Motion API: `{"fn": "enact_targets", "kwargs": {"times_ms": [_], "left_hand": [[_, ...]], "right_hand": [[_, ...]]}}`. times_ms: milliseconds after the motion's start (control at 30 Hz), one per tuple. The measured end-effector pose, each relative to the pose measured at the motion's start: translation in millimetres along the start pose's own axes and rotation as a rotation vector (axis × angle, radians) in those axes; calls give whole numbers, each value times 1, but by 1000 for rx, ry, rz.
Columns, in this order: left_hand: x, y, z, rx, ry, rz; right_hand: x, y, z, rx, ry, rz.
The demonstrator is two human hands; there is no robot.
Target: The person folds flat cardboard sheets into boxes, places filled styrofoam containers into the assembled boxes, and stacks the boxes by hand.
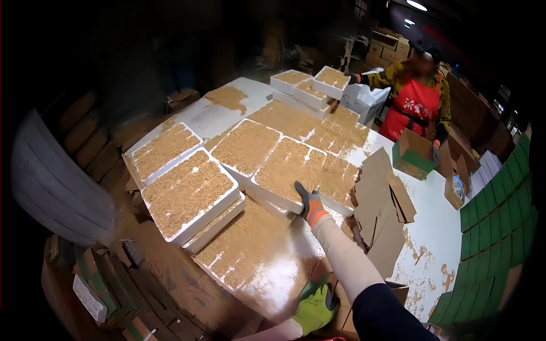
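My right hand [310, 204], in a dark grey glove with an orange cuff, grips the near rim of a white foam tray [277, 197] filled with a tan, crumbly material. The tray sits among similar filled trays on the table. Low in view, my left hand [314, 310], in a yellow-green glove, is closed against a cardboard box [342, 310] with a green side panel. Part of that box is hidden by my right arm. To the left stand more filled foam trays [190, 193], some stacked.
Flattened cardboard [382, 210] lies right of the trays on the white table [424, 227]. Across it, a co-worker in a red apron [412, 105] touches a foam tray [331, 81] and a green-and-brown box [414, 154]. Green boxes [495, 216] line the right; folded cartons [131, 295] lie lower left.
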State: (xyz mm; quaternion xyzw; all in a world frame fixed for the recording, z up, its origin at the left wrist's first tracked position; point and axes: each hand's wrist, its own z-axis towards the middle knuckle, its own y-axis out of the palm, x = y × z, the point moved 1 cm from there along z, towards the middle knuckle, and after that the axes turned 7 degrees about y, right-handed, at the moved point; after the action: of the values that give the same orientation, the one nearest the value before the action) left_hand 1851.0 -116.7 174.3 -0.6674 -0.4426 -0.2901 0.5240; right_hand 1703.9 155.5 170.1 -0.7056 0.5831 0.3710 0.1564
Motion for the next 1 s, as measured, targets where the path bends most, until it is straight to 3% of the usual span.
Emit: {"fn": "enact_targets", "kwargs": {"times_ms": [67,133,200,233,300,333,400,433,500,533,600,667,767,867,933,1000], "left_hand": [[-10,5,-3,270,256,210],[-9,1,1,173,234,168],[-17,13,2,327,402,279],[-11,8,3,261,315,184],[-9,1,3,349,395,274],[-12,4,6,342,404,314],[9,-16,0,239,241,60],[4,-17,3,234,374,77],[9,-15,13,322,429,182],[14,-20,12,167,228,37],[24,-22,20,181,296,5],[32,-21,23,91,233,122],[31,-7,26,121,384,241],[17,5,30,100,459,258],[7,0,33,67,554,354],[5,-10,37,-72,334,228]], "right_hand": [[0,-26,-4,-172,-92,76],[-14,-60,-27,-248,-197,6],[-10,-142,-20,-501,-179,-50],[-12,-195,-29,-469,-341,-289],[-22,-248,-101,-347,-261,-299],[-47,-249,-179,-255,-38,-59],[-63,-289,-253,-226,-17,-208],[-65,-318,-279,-188,29,-312],[-71,-367,-313,-162,54,-624],[-70,-384,-325,-181,127,-653],[-69,-394,-344,-190,115,-924],[-49,-406,-346,-269,219,-877],[-25,-405,-331,-334,276,-957],[-17,-383,-312,-398,148,-1124],[-4,-381,-288,-365,112,-1074],[17,-385,-261,-284,-21,-1307]]}}
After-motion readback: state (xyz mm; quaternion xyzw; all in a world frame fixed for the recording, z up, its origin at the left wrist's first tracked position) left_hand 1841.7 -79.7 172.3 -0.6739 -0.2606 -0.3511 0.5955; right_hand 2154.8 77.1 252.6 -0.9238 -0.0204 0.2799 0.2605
